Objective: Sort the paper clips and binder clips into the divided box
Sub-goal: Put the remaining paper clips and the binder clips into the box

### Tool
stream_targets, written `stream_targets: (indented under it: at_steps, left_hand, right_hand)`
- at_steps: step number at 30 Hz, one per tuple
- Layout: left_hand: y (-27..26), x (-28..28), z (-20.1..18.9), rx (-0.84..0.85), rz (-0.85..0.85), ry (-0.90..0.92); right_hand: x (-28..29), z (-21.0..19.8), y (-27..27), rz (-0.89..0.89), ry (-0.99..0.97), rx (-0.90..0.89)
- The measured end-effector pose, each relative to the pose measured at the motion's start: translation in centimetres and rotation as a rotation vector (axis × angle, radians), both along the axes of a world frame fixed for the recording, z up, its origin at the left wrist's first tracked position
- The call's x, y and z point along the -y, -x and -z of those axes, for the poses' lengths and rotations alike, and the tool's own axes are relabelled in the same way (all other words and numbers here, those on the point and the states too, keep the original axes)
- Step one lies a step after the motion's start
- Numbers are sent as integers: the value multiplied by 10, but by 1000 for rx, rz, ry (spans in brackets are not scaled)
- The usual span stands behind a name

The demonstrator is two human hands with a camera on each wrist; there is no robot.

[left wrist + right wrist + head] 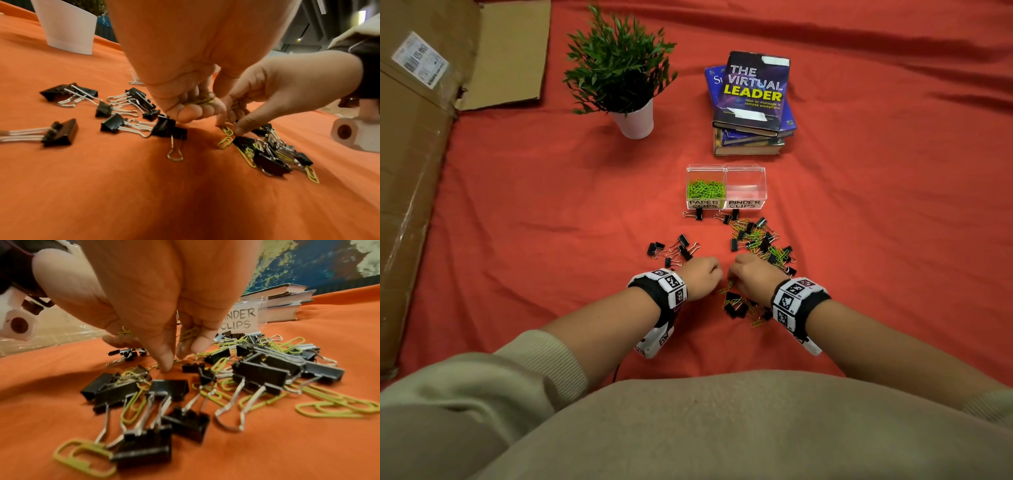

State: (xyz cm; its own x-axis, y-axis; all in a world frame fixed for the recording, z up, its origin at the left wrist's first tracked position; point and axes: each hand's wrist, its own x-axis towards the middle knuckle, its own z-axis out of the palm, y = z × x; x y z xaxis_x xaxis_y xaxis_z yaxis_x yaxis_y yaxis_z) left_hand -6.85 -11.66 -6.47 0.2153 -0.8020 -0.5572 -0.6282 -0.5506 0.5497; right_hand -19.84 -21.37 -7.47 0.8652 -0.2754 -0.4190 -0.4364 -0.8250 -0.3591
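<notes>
Beige sweater sleeves, nearest the head view; forearms run forward over a red cloth.

Left hand: fingers curled into the palm around a small bunch of green paper clips, resting just beside a loose group of black binder clips.

Right hand: thumb and forefinger narrowed to a pinch, tips down on the cloth at a green clip; other clips tucked under the remaining curled fingers.

Divided box: clear, two cells, standing ahead of both hands, in front of a stack of books and right of a potted plant. Cell marked PAPER CLIPS holds a fair heap of green clips. Cell marked BINDER CLIPS appears empty.

Unsorted: mixed pile of both kinds right of centre, a second tangle near the right wrist, a few binder clips touching or just beside the box front.

Cardboard: flattened, far left.

Progress, by my estimate: paper clips partly gathered; binder clips not begun; under halfway.
</notes>
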Motion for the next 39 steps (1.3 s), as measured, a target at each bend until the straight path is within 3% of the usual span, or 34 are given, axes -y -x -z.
stream_targets:
  at_steps: [6, 8, 11, 15, 24, 28, 31, 33, 36, 39]
  left_hand:
    - [7, -4, 5, 146, 211, 30]
    - [9, -6, 9, 221, 295, 32]
    - [11, -8, 13, 319, 354, 38]
    - [14, -12, 14, 372, 398, 57]
    - [-1, 2, 0, -27, -25, 75]
    - [-5, 7, -2, -245, -168, 46]
    - [-2, 8, -6, -361, -271, 27]
    - [3, 9, -8, -364, -282, 2]
    - [10, 8, -7, -210, -165, -13]
    - [19, 4, 0, -21, 51, 5]
  right_hand:
    - [-6, 2, 8, -106, 99, -32]
    - [-7, 9, 8, -60, 23, -137]
    - [-10, 12, 6, -19, 6, -88]
    - [-3, -6, 6, 298, -197, 53]
    - [35, -27, 21, 939, -1022, 177]
    - [31, -30, 31, 1018, -1292, 139]
    - [23, -28, 34, 964, -1196, 75]
    - [17, -26, 34, 847, -943, 15]
    - [7, -23, 39, 480, -424, -68]
    - [-5, -18, 43, 237, -177, -139]
